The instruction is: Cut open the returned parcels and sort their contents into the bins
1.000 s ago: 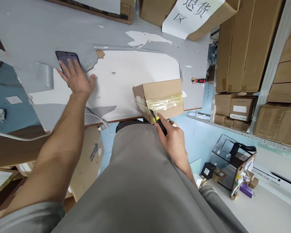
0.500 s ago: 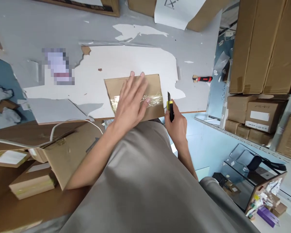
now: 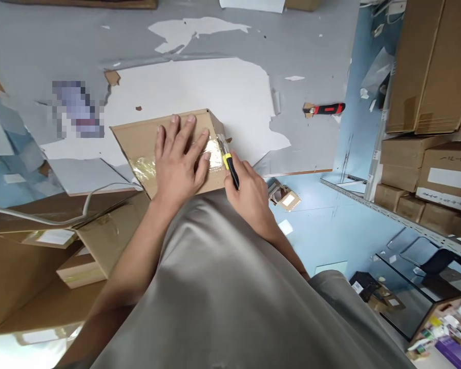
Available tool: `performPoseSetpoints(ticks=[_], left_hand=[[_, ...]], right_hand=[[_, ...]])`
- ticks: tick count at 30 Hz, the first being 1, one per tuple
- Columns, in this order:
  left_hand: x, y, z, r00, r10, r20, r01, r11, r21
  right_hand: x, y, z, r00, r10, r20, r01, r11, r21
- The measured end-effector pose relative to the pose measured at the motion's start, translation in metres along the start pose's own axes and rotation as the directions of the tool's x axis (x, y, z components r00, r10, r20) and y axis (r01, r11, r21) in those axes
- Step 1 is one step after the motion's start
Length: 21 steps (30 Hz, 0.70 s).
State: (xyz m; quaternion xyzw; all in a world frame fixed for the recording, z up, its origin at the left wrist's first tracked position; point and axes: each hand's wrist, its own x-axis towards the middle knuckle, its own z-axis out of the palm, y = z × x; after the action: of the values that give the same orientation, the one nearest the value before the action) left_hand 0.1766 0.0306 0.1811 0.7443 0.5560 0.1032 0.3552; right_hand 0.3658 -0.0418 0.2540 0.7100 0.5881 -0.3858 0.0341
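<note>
A taped cardboard box [image 3: 138,138] rests at the front edge of the worktable, its right side now showing. Clear packing tape [image 3: 144,169] runs across its top. My left hand [image 3: 180,159] lies flat on the box top with the fingers spread. In my right hand [image 3: 249,192] is a yellow-and-black utility knife [image 3: 231,168], gripped by its handle. The knife's blade is at the box's right edge, by the end of the tape; whether it has entered the tape I cannot tell.
A red-and-black utility knife [image 3: 328,108] lies on the worktable [image 3: 311,56] at the right. A blurred-out item [image 3: 79,107] lies at the left. Below left stands an open carton [image 3: 15,277] with smaller boxes inside, a white cable [image 3: 86,205] above it. Shelved cartons [image 3: 445,169] stand at the right.
My right hand has brought the knife left, from beside the box to its right edge. The box has turned and shifted left in view, with my left hand still on top.
</note>
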Motion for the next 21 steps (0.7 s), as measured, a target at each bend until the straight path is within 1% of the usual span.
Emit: performPoseSetpoints(ticks=[4, 9, 13, 17, 21], left_hand=[[0.000, -0.001, 0.002, 1.000, -0.008, -0.007, 0.008, 0.999, -0.034], [0.000, -0.001, 0.002, 1.000, -0.021, 0.004, 0.021, 1.000, -0.010], [0.000, -0.004, 0.002, 0.999, 0.028, -0.034, -0.029, 0.999, -0.016], [-0.001, -0.007, 0.005, 0.991, 0.110, -0.077, -0.111, 0.994, -0.015], [0.000, -0.006, 0.007, 0.998, 0.049, -0.047, -0.053, 0.995, -0.082]], right_hand=[[0.003, -0.001, -0.005, 1.000, -0.010, 0.010, 0.010, 1.000, -0.007], [0.007, -0.007, -0.009, 0.999, 0.006, 0.036, -0.003, 0.997, -0.075], [0.010, -0.014, -0.015, 0.997, 0.037, 0.071, -0.029, 0.993, -0.113], [0.017, -0.031, -0.024, 0.993, 0.081, 0.090, -0.068, 0.988, -0.140], [0.025, -0.053, -0.035, 0.982, 0.167, 0.086, -0.151, 0.975, -0.162]])
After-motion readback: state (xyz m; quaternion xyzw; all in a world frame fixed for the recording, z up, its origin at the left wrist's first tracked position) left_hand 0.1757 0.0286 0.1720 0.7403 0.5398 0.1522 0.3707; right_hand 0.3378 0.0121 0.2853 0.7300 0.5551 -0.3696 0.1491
